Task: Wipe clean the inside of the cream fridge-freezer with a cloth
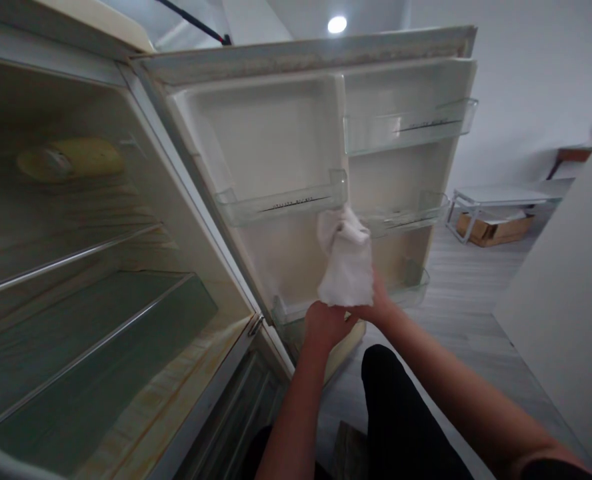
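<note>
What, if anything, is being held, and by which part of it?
A white cloth, apparently held near its lower right edge by the right hand; the cloth hides the exact grip. Whether the left hand also holds it cannot be told.

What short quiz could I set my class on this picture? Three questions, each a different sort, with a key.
1. True or false: the open fridge door carries clear bins on its inner side.

2. What covers part of the right hand?
A: a glove
B: a white cloth
C: a sponge

3. Fill the gap: under the white table stands a cardboard ____.

Key
1. True
2. B
3. Box
</note>
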Tool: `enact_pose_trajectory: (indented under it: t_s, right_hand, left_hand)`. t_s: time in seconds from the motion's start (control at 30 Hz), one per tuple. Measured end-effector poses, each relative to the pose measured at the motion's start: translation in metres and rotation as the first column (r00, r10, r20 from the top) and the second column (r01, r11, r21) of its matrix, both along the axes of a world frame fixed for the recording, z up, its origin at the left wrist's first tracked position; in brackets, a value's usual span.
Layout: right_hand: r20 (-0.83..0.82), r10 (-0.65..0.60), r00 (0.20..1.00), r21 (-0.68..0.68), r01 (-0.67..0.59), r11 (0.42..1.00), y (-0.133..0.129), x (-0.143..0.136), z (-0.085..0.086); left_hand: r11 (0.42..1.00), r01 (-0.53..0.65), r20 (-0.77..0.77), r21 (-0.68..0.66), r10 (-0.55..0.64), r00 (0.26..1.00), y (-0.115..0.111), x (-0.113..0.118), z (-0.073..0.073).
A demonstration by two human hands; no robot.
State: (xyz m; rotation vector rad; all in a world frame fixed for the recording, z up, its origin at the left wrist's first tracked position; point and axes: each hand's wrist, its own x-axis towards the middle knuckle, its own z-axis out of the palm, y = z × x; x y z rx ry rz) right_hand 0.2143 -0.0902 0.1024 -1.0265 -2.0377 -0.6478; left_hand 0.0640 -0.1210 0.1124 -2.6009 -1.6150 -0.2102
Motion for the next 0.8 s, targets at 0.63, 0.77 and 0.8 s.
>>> enact_pose_trajectory:
  t_s: [0.63, 0.77, 0.8]
  right_hand:
    - [0.076, 0.168, 0.983, 0.054, -0.173, 0.983, 0.065, -0.132, 0.088]
    - [0.039, 0.082, 0.996, 0.033, -0.083, 0.996, 0.074, -0.091, 0.076]
    - [0.009, 0.039, 0.999, 0.004, -0.039, 0.999, 0.075, -0.081, 0.073]
  left_hand:
    - [0.999, 0.046, 0.088, -0.015, -0.044, 0.995, -0.001, -0.007, -0.005]
    - [0.997, 0.074, 0.089, 0.032, -0.077, 0.993, -0.004, -0.009, -0.002]
    - [0.996, 0.08, 0.094, 0.047, -0.084, 0.992, -0.005, -0.009, -0.002]
